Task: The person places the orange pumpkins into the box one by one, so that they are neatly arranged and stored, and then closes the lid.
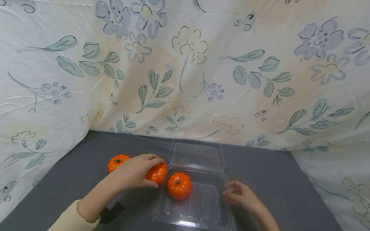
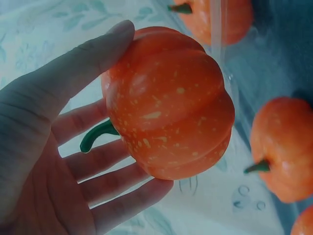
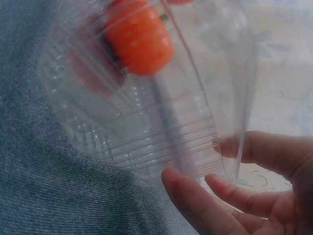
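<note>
My left hand [image 1: 141, 170] holds an orange toy pumpkin [image 2: 168, 105] with yellow flecks and a green stem, thumb on one side and fingers on the other. It is just left of a clear plastic clamshell box [image 1: 202, 205] whose lid [image 1: 196, 154] is folded back. Inside the box, on its left side, sits another pumpkin [image 1: 179, 186], stem up. My right hand [image 1: 242, 195] is at the box's right edge. In the right wrist view its fingertips [image 3: 178, 181] are right at the ribbed wall, thumb and fingers spread apart.
Behind my left forearm another pumpkin [image 1: 117, 162] stands on the dark grey table [image 1: 260, 173]. The left wrist view shows a further pumpkin [image 2: 303, 225] partly cut off at its edge. A flowered cloth [image 1: 188, 80] hangs at the back and sides.
</note>
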Demonstrator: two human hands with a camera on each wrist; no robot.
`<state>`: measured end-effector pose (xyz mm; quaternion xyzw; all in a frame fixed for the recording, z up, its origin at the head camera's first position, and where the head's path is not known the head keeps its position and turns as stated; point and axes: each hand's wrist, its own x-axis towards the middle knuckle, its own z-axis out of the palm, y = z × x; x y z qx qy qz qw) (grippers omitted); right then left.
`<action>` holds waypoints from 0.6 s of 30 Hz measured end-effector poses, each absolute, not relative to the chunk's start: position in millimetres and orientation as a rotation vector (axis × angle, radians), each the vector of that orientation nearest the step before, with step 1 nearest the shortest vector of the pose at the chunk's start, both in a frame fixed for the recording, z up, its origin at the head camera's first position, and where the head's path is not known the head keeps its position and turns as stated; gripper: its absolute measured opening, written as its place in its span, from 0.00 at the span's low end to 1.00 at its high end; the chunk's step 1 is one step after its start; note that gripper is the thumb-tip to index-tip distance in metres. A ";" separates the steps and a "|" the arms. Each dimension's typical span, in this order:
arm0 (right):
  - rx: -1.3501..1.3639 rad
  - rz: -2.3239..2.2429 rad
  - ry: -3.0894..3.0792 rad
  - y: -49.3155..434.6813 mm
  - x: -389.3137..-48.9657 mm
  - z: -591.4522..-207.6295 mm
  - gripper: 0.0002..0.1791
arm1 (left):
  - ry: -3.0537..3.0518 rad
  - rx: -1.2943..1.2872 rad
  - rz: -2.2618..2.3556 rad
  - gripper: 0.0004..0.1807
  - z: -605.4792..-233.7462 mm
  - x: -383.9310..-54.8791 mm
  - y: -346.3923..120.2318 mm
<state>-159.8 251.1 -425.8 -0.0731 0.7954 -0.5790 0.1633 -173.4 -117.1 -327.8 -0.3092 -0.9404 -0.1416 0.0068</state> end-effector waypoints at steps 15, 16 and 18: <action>-0.228 -1.666 2.263 251.3 -160.1 -427.8 0.22 | -2.960 -1.217 -0.341 0.32 -320.9 -184.0 -62.7; -0.225 -1.665 2.264 251.5 -160.3 -427.9 0.22 | -2.961 -1.239 -0.322 0.33 -320.8 -185.1 -58.7; -0.230 -1.668 2.260 252.1 -160.8 -427.9 0.22 | -2.962 -1.275 -0.283 0.33 -320.7 -187.5 -51.3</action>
